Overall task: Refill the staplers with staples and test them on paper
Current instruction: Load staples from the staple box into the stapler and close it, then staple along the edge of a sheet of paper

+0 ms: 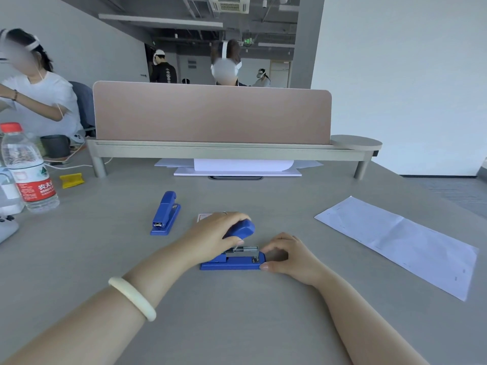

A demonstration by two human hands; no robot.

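A blue stapler (232, 260) lies sideways on the grey table in front of me, its blue top cover swung up and its metal staple channel exposed. My left hand (213, 235) grips the raised cover, thumb at the channel. My right hand (287, 255) pinches the front end of the stapler's base. A second blue stapler (166, 213) stands closed to the left, untouched. A small staple box (203, 217) peeks out behind my left hand. A folded white paper sheet (400, 243) lies to the right.
A water bottle (26, 169) with a red cap and a yellow object (71, 179) sit at the left. A shelf riser (226, 150) with a pink divider crosses the back, with white papers (237, 168) under it. Other people sit beyond.
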